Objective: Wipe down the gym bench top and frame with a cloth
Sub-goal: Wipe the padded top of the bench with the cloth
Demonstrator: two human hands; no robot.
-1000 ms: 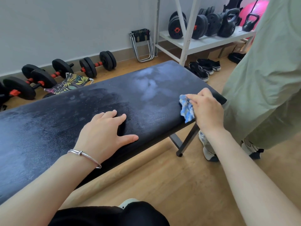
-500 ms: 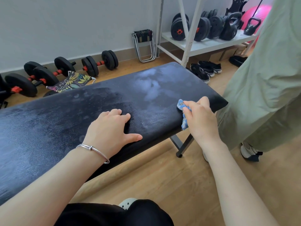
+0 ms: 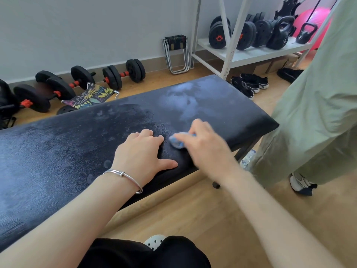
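Home gym: dumbbells [image 3: 123, 74] along wall, kettlebells [image 3: 279, 36] on rack, padded bench [image 3: 58, 144].

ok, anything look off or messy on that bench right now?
Yes: a whitish, smeary patch sits on the bench top toward its right end, beyond the right hand and its blue cloth. It stands out against the darker pad, so that part looks unwiped. No tear visible.

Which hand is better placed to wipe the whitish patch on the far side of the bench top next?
The right hand. It grips the blue cloth on the bench top, and the whitish patch lies just beyond it. The left hand rests on the bench top, holding nothing.
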